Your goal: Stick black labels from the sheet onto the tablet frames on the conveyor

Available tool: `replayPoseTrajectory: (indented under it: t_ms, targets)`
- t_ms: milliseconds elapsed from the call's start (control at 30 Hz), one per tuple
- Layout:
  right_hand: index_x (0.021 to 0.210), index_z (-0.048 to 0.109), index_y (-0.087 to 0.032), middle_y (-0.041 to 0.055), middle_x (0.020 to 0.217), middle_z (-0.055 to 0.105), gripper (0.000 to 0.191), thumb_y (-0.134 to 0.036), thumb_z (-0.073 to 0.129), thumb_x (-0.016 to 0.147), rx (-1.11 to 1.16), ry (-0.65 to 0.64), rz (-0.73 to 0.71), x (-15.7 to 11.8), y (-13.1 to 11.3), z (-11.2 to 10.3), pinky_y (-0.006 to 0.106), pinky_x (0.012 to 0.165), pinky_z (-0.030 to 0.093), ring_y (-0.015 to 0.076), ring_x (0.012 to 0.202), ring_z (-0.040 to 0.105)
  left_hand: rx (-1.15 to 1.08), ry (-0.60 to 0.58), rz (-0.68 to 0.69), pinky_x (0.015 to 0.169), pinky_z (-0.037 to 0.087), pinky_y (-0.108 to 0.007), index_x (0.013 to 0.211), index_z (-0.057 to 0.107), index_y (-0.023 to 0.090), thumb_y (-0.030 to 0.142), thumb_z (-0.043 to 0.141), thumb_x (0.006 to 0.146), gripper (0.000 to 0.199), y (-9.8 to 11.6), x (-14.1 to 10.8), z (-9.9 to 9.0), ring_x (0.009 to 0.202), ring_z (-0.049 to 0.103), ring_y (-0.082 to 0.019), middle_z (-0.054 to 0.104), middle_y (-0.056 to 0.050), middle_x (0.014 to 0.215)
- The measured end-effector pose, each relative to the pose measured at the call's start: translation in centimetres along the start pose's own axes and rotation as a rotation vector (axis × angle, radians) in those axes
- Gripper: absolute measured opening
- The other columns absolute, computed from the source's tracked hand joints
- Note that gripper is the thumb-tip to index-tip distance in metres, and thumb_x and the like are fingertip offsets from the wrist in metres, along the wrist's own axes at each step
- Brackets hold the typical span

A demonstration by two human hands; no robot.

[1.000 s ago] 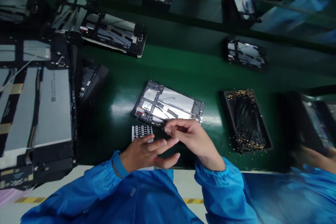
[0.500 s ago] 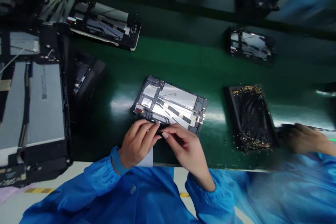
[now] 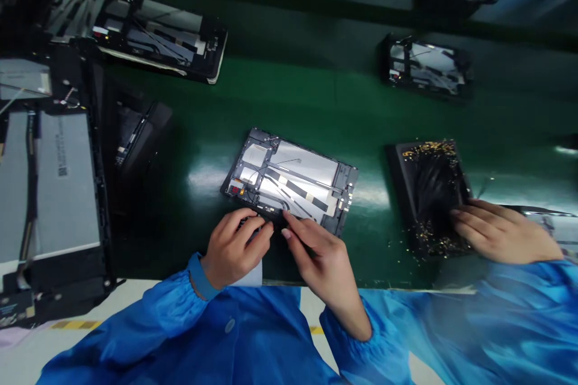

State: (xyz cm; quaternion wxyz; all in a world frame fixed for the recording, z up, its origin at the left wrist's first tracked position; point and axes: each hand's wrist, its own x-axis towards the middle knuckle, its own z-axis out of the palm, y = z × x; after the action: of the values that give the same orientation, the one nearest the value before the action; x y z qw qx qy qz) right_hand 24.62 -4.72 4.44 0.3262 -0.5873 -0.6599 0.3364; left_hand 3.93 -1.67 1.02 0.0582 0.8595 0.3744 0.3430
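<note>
An opened tablet (image 3: 300, 159), its silver battery plates, dark ribbon cables and wiring exposed, lies slightly turned on the green bench. At its near left edge, my left hand (image 3: 237, 246) has its fingers curled against the rim; the thumb is hidden beneath. My right hand (image 3: 320, 252) is beside it at the same near edge, index fingertip on the rim and thumb just below. Something small and dark sits between those fingertips, too small to name. A pale flat piece (image 3: 250, 277) shows partly under my left hand at the bench edge.
To the right, a co-worker's hand (image 3: 506, 231) touches a black block (image 3: 433, 192) covered in small gold-coloured bits. Large opened devices (image 3: 72, 192) stand close on the left. More opened tablets lie behind, at left (image 3: 167, 36) and right (image 3: 427, 66).
My right thumb and index finger have spread slightly, with the index now on the tablet's rim. My left fingers have shifted a little. The co-worker's hand has moved left onto the black block.
</note>
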Motion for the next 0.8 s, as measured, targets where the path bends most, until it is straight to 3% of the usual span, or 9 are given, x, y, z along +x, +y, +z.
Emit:
replayPoseTrajectory:
  t_ms: [167,333,467,633,800]
  targets:
    - [0.13,0.084,-0.024,0.0105,0.104,0.084,0.032,-0.014,0.064,0.107,-0.215,0.098,-0.264,-0.2,0.5,0.5,0.031,0.082,0.07,0.0218,0.091,0.082,-0.004,-0.013,-0.026,0.087,0.066,-0.037,0.122,0.071,0.018,0.014,0.063,0.106,0.018,-0.1,-0.1,0.1,0.105,0.077,-0.025,0.08,-0.008,0.103]
    - [0.119,0.088,-0.028,0.01,0.1,0.085,0.037,-0.012,0.056,0.108,-0.419,-0.013,-0.389,0.2,0.9,0.4,0.035,0.077,0.07,0.0246,0.084,0.082,-0.019,-0.023,-0.036,0.091,0.066,-0.038,0.122,0.072,0.016,0.013,0.062,0.106,0.02,-0.1,-0.4,0.2,0.105,0.077,-0.025,0.081,-0.01,0.104]
    - [0.11,0.085,-0.027,0.009,0.093,0.083,0.032,-0.011,0.057,0.109,-0.525,-0.009,-0.496,0.8,1.1,0.4,0.035,0.073,0.067,0.023,0.078,0.078,-0.058,-0.04,-0.043,0.094,0.066,-0.039,0.127,0.072,0.016,0.013,0.063,0.106,0.023,-0.2,-0.8,0.4,0.107,0.077,-0.025,0.081,-0.01,0.107]
    - [0.107,0.077,-0.021,0.0082,0.087,0.079,0.02,-0.012,0.059,0.108,-0.527,0.058,-0.636,1.8,1.4,0.9,0.034,0.069,0.063,0.0214,0.074,0.073,-0.065,-0.056,-0.07,0.094,0.066,-0.039,0.124,0.072,0.016,0.013,0.061,0.107,0.02,0.0,-1.0,0.7,0.105,0.077,-0.024,0.081,-0.01,0.105]
    - [0.119,0.073,-0.024,0.0083,0.09,0.08,0.02,-0.013,0.062,0.106,-0.434,0.102,-0.638,2.3,1.1,1.8,0.035,0.066,0.066,0.0232,0.073,0.075,0.075,-0.086,-0.099,0.082,0.066,-0.034,0.101,0.074,0.02,0.019,0.06,0.108,0.015,0.5,-0.8,0.7,0.093,0.075,-0.02,0.076,-0.007,0.095]
